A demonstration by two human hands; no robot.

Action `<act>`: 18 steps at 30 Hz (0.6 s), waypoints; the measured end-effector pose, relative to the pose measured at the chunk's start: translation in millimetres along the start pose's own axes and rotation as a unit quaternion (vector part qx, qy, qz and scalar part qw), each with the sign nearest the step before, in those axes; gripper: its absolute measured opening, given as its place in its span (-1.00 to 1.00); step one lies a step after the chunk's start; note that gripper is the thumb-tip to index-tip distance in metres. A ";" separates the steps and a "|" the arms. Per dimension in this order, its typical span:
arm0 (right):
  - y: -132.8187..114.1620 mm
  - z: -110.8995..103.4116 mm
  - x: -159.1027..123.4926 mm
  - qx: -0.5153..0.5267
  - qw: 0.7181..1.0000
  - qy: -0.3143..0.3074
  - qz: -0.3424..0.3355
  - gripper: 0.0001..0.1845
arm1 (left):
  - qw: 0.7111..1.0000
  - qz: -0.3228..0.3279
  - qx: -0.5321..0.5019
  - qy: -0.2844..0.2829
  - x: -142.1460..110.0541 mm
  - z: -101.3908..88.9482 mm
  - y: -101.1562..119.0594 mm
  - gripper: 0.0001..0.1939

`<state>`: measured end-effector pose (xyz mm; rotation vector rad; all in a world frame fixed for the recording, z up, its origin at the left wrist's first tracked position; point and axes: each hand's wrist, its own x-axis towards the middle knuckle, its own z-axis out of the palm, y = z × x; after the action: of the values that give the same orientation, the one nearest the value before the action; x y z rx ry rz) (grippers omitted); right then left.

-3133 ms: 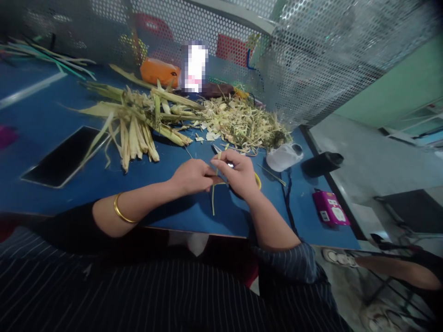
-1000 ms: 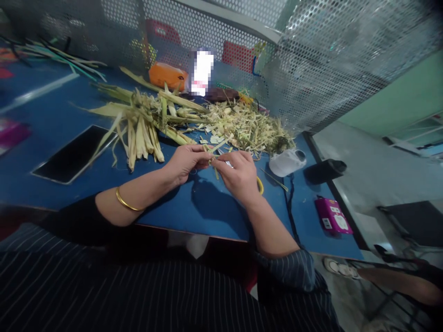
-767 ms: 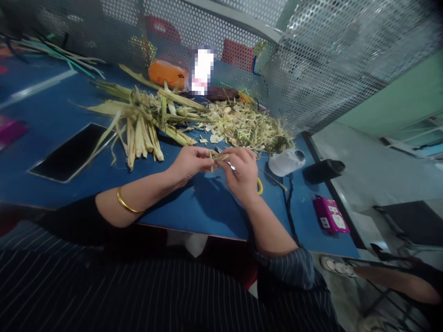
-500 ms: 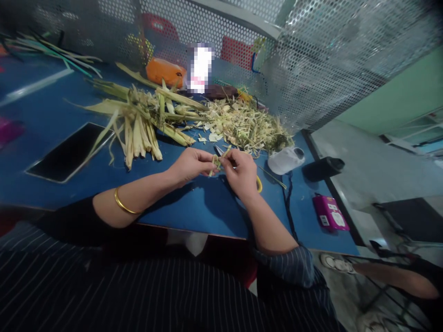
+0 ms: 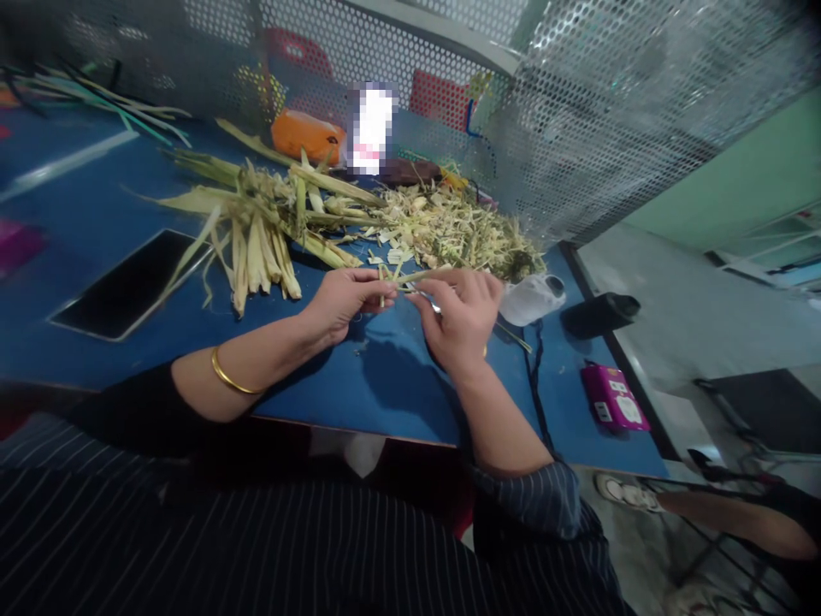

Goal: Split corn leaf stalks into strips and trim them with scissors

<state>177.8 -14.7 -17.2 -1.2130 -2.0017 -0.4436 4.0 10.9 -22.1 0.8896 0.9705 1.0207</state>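
Note:
Thin pale-green leaf strips (image 5: 410, 277), crossing one another, stretch between my two hands above the blue table (image 5: 398, 402). My left hand (image 5: 343, 301) is closed, pinching the crossed strips between thumb and fingers. Opposite it, my right hand (image 5: 463, 316) pinches the strips' other side with thumb and forefinger. A bit of shiny metal shows under the right hand, with a sliver of yellow beside the wrist; the rest is covered. Just beyond the left hand lies a bundle of long, partly dried leaves (image 5: 260, 257). A heap of leaf scraps (image 5: 465, 231) is behind the right hand.
A dark flat tablet-like panel (image 5: 121, 287) lies at left. To the right are a white roll (image 5: 529, 299), a black cylinder (image 5: 599, 315) and a purple pack (image 5: 616, 398). An orange bag (image 5: 304, 135) and a perforated metal screen (image 5: 596, 103) stand behind. Another person's leg (image 5: 737, 518) is at lower right.
My right hand has moved slightly up and right, drawing a strip out sideways. The left hand shifted a little left, so the strips between them show more.

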 end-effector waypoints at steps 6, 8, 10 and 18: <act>-5.0 9.2 -3.3 -0.042 0.993 -0.085 -0.068 -0.81 | 1.000 0.006 -0.008 -0.008 0.3 -0.9 -2.0 -0.81; -9.9 12.1 -5.4 -0.026 0.994 -0.092 -0.050 -0.76 | 0.999 0.038 0.010 -0.004 0.1 -0.3 -5.4 -0.79; -15.4 14.0 -7.7 0.004 0.995 -0.100 -0.020 -0.72 | 0.998 0.062 0.021 0.010 0.4 0.7 -9.0 -0.75; -22.5 19.9 -8.7 0.290 0.923 -0.122 0.221 -0.69 | 0.995 0.061 -0.017 0.073 2.8 3.6 -9.4 -0.68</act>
<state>152.4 -18.7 -35.1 -1.3093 -1.7802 0.5160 10.6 10.4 -30.2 0.8646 1.0273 1.2161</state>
